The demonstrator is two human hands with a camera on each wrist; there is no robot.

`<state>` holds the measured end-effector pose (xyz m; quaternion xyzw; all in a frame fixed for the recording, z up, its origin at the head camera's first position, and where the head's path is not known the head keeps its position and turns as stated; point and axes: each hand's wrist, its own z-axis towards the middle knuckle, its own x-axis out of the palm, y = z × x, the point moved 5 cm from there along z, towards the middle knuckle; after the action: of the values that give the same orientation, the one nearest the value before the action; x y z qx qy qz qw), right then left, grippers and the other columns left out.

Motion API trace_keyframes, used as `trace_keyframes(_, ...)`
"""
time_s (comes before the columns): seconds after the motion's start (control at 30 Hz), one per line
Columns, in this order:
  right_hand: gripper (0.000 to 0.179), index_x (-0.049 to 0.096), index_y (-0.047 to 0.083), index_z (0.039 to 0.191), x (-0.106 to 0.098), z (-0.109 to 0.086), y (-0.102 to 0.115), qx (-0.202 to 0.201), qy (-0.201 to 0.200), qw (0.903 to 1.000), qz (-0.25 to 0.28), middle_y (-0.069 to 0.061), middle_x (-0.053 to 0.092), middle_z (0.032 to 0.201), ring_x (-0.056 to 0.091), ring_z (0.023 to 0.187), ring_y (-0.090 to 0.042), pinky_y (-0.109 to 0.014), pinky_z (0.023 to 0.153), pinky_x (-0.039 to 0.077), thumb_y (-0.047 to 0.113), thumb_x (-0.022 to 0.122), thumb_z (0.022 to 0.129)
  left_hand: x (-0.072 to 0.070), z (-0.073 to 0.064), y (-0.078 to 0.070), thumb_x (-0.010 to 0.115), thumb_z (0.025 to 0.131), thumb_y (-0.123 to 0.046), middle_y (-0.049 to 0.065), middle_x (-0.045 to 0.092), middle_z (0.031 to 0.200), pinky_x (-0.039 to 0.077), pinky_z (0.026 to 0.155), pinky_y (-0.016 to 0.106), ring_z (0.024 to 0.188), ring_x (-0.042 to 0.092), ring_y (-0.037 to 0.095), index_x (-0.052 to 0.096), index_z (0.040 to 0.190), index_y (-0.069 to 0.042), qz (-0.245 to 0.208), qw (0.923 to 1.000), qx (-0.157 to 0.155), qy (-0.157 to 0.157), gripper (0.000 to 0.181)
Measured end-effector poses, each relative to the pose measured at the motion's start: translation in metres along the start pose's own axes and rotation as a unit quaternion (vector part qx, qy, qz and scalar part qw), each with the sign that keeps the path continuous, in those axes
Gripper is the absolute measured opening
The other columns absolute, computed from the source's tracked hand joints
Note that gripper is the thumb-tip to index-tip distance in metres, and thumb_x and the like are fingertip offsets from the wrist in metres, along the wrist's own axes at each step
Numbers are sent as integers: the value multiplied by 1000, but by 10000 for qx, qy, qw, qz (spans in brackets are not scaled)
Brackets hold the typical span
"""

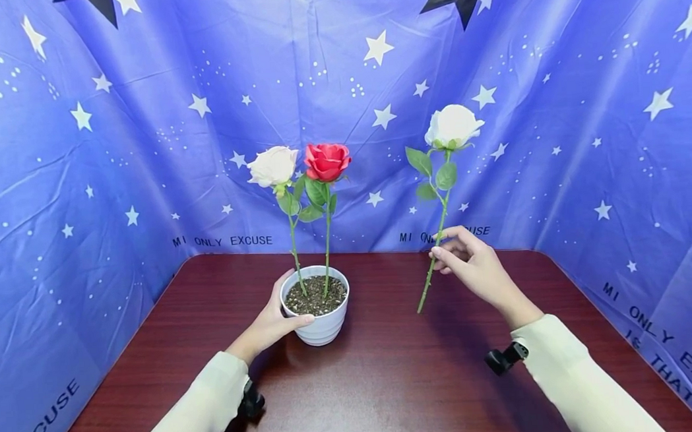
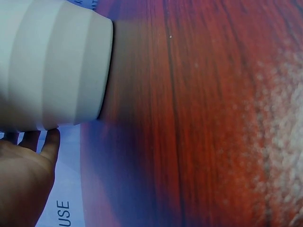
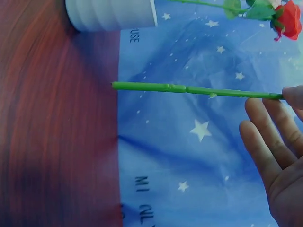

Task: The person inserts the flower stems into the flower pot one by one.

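Observation:
A white flower pot [image 1: 323, 330] filled with dark soil [image 1: 315, 296] stands on the table. Two roses are stuck in it: a pale cream-pink one [image 1: 273, 167] leaning left and a red one [image 1: 327, 162] beside it. My left hand [image 1: 275, 321] holds the pot's left side, thumb across the front near the rim and fingers round the back. To the right, my right hand [image 1: 470, 261] pinches the green stem [image 3: 199, 90] of a white rose [image 1: 453, 127] between thumb and fingers. That rose is held bloom up, slightly tilted, its bare lower stem end hanging above the tabletop.
The dark red wood-grain table [image 1: 357, 400] has rounded far corners. A blue curtain [image 1: 324, 59] with white stars and lettering hangs round the back and both sides. Black wrist cameras are strapped by the left cuff [image 1: 251, 400] and right cuff [image 1: 505, 358].

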<state>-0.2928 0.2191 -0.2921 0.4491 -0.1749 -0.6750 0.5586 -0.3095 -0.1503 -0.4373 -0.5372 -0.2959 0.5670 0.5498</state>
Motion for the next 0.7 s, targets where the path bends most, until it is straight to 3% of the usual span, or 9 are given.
trace_keyframes(0.17,15,59,-3,110,8,6,30,-192,-40,9997,-133,-18,71,89,70,76,-33,-42,68,58,-3,63,96,0,0,-2,85,80,-22,14,29,158,17,115,54,143,28,31,12,160,-17,116,9999,-41,17,108)
trace_keyframes(0.4,14,60,-2,108,22,19,58,-510,-42,9981,-343,-20,68,83,66,70,-13,-28,65,54,-2,65,95,1,0,-2,84,80,-22,14,28,158,17,115,54,143,27,31,13,160,-18,56,10000,-62,18,107)
trace_keyframes(0.63,17,59,0,110,38,31,74,-610,25,9978,-238,-20,67,82,69,72,-26,-26,65,54,-2,66,94,0,-1,-2,84,80,-23,14,28,158,17,115,55,143,27,31,12,160,-18,86,9999,-44,26,108)
trace_keyframes(0.7,18,59,0,110,44,36,69,-616,48,9981,-66,-19,67,82,70,72,-28,-29,65,56,-2,66,94,0,-1,-2,84,80,-23,14,29,157,17,115,55,143,28,32,12,160,-18,122,9999,-50,11,108)
